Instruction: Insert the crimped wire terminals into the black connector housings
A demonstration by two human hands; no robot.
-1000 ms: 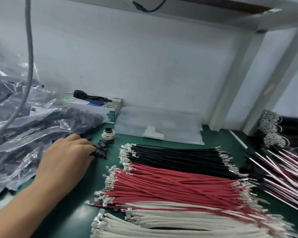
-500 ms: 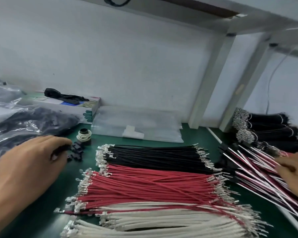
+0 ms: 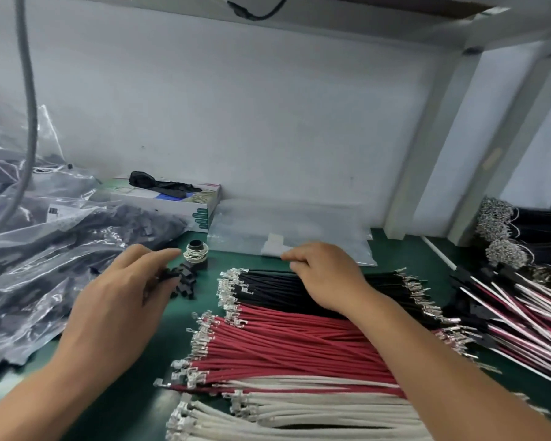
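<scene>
A small heap of black connector housings [image 3: 183, 280] lies on the green mat [image 3: 131, 396]. My left hand [image 3: 121, 300] reaches it from the left, thumb and fingers pinching a housing at the heap's near edge. To the right lie bundles of crimped wires: black wires [image 3: 268, 289] at the back, red wires [image 3: 283, 342] in the middle, white wires [image 3: 299, 415] nearest me. My right hand [image 3: 325, 275] rests palm down on the black wires with its fingertips curled over their far edge. Whether it grips a wire is hidden.
A large plastic bag of black housings [image 3: 61, 249] fills the left side. Behind stand a small box [image 3: 172, 202], a spool with rubber bands [image 3: 196, 251] and a clear flat bag [image 3: 315, 224]. Assembled red-and-white wire sets [image 3: 522, 316] and tied black bundles [image 3: 528, 227] lie at the right.
My right hand has come from the wire sets at the right onto the black wire bundle. My left hand stays at the housing heap, fingers closing on it.
</scene>
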